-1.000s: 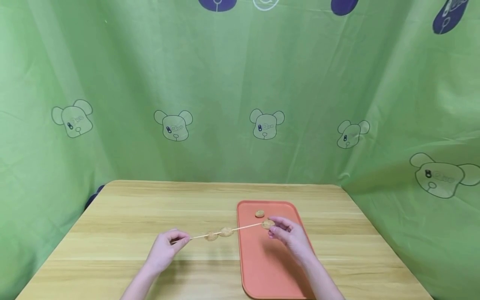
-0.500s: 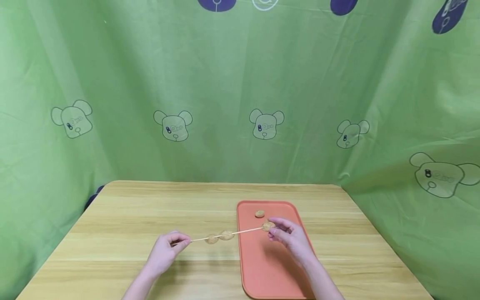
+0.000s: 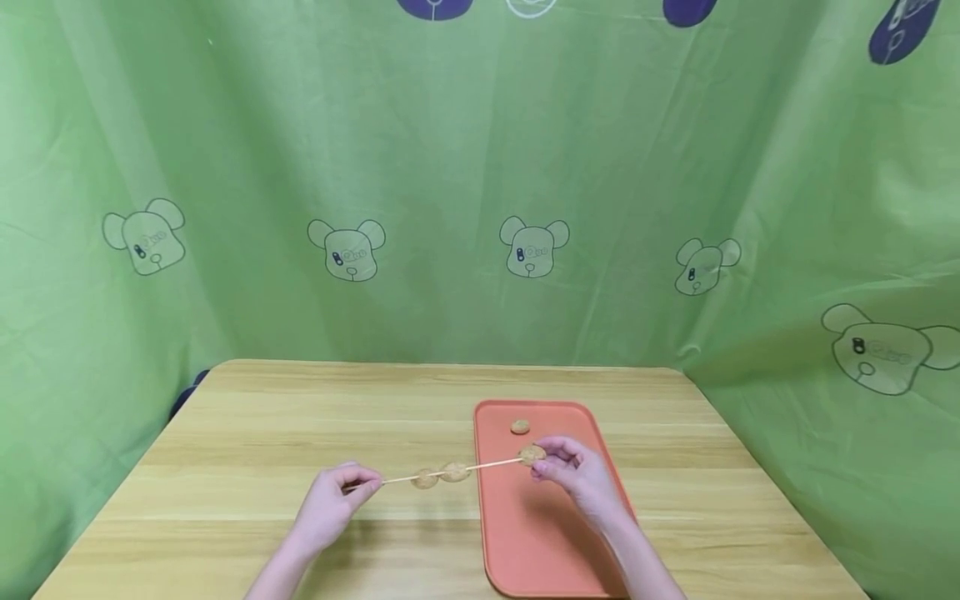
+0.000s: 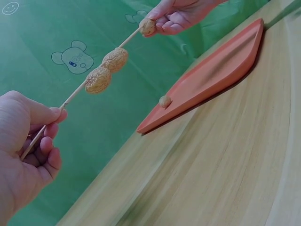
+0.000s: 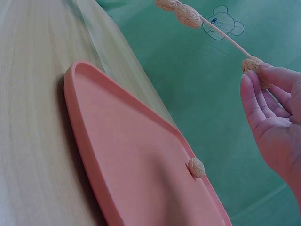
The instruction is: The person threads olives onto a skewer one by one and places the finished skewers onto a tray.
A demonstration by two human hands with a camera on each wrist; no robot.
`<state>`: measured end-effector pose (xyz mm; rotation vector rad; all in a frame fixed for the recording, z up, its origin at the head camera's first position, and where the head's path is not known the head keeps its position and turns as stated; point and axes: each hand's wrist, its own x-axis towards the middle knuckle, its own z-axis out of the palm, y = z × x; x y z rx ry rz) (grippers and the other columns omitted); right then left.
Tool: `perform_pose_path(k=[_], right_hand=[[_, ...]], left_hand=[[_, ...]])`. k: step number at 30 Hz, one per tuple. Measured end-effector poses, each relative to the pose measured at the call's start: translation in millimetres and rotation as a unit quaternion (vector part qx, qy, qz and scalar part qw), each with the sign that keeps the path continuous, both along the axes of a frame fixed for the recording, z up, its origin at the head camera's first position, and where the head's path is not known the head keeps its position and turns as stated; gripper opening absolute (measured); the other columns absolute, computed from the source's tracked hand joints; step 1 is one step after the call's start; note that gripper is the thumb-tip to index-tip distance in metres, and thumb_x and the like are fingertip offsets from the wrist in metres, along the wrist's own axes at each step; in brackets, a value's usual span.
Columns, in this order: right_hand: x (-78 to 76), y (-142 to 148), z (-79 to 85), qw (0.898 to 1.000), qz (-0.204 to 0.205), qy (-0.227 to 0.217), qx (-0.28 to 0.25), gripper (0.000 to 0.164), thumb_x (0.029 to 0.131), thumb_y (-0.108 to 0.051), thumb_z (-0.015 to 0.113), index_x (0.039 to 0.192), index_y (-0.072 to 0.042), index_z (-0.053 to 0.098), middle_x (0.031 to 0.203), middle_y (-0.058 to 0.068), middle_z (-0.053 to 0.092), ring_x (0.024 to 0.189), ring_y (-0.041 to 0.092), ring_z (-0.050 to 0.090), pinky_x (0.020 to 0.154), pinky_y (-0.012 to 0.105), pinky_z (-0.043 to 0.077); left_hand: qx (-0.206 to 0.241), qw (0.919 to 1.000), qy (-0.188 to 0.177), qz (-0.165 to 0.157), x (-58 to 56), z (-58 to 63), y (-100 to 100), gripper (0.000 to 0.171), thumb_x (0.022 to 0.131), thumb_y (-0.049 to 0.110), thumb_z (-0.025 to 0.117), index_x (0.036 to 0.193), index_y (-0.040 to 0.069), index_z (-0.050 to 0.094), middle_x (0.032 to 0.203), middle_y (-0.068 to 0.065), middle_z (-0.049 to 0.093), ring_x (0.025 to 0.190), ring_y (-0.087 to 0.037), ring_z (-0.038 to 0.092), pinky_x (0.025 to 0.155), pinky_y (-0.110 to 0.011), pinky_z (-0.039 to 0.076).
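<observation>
My left hand (image 3: 330, 502) pinches a thin wooden skewer (image 4: 75, 94) near its left end, above the table. Two wrinkled tan balls, a left ball (image 4: 99, 79) and a right ball (image 4: 115, 60), sit side by side around the skewer's middle. At the other end my right hand (image 3: 587, 482) holds a third wrinkled ball (image 5: 251, 65) between thumb and fingers, above the tray. The skewer runs into this ball; the fingers partly hide its far side. Another wrinkled ball (image 5: 196, 167) lies on the pink tray (image 5: 127, 136), near its far edge.
The tray stands on a light wooden table (image 3: 300, 417), right of the middle. A green curtain (image 3: 442, 167) printed with bear heads hangs behind the table and along both sides.
The right hand and its ball have shifted slightly left and down, along the skewer toward the other two balls. The skewer's middle has dipped a little. The left hand has hardly moved.
</observation>
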<state>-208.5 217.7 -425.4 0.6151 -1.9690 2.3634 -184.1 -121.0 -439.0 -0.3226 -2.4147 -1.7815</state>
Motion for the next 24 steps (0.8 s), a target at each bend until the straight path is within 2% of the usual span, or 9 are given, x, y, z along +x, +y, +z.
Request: perform_pose_path(k=[9,13,18,24], right_hand=[[-0.1,-5,2.5,0.999,-0.016,0.034,0.02,0.031,0.081,0.013,0.06,0.103,0.026,0.043,0.085,0.002,0.065,0.073,0.012,0.064,0.069,0.026,0.053],[0.0,-8,4.0,0.998,-0.027,0.043,0.022,0.031,0.08,0.013,0.061,0.102,0.026,0.044,0.083,0.002,0.065,0.072,0.012,0.064,0.068,0.026,0.053],[-0.9,-11,1.5,0.998,-0.021,0.057,0.003,0.024,0.079,0.014,0.06,0.1,0.022,0.05,0.083,0.003,0.066,0.072,0.012,0.064,0.068,0.026,0.053],[-2.9,-13,-1.3,0.997,-0.01,0.077,0.003,0.027,0.079,0.015,0.06,0.101,0.025,0.046,0.084,0.003,0.066,0.07,0.012,0.065,0.067,0.026,0.053]], left_hand=[[0.009,0.9999,0.002,0.007,1.3,1.1,1,0.006,0.08,-0.001,0.066,0.086,-0.002,0.068,0.078,-0.004,0.061,0.072,-0.009,0.054,0.068,-0.022,0.048],[0.01,0.9999,0.005,0.012,1.5,2.1,1,0.005,0.08,-0.002,0.067,0.085,-0.001,0.068,0.077,-0.003,0.061,0.071,-0.009,0.054,0.067,-0.022,0.048],[0.008,0.9997,0.01,0.021,1.8,2.9,1,0.006,0.079,-0.003,0.067,0.083,0.0,0.069,0.075,-0.002,0.06,0.069,-0.009,0.053,0.066,-0.022,0.047],[0.004,0.9993,0.021,0.03,2.3,3.9,2,0.008,0.078,-0.007,0.066,0.081,0.0,0.069,0.072,0.0,0.057,0.067,-0.007,0.051,0.064,-0.022,0.046]])
